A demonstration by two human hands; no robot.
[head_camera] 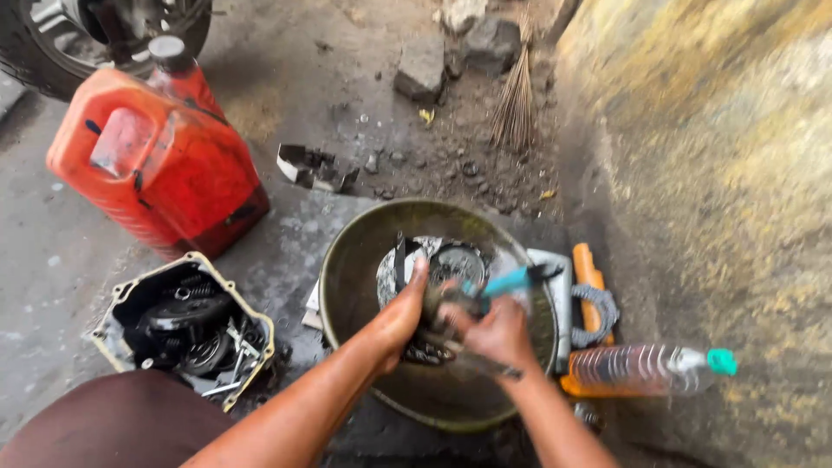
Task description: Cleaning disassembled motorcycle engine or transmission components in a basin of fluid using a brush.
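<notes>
A round dark metal basin (pixel 347 251) sits on the concrete floor and holds several grimy engine parts. My left hand (pixel 400 316) grips a dark round metal part over the basin's middle. My right hand (pixel 498 334) is closed on a brush with a light blue handle (pixel 507 282), its end against the part; the motion is blurred. Another round metal part (pixel 457 260) lies in the basin behind my hands.
A red plastic jerry can (pixel 156 156) stands at the left, before a tyre (pixel 35 52). An open engine cover with gears (pixel 186 325) lies at lower left. A clear plastic bottle with teal cap (pixel 646 368) and orange tool (pixel 589 277) lie right. Rocky wall (pixel 719 173) right.
</notes>
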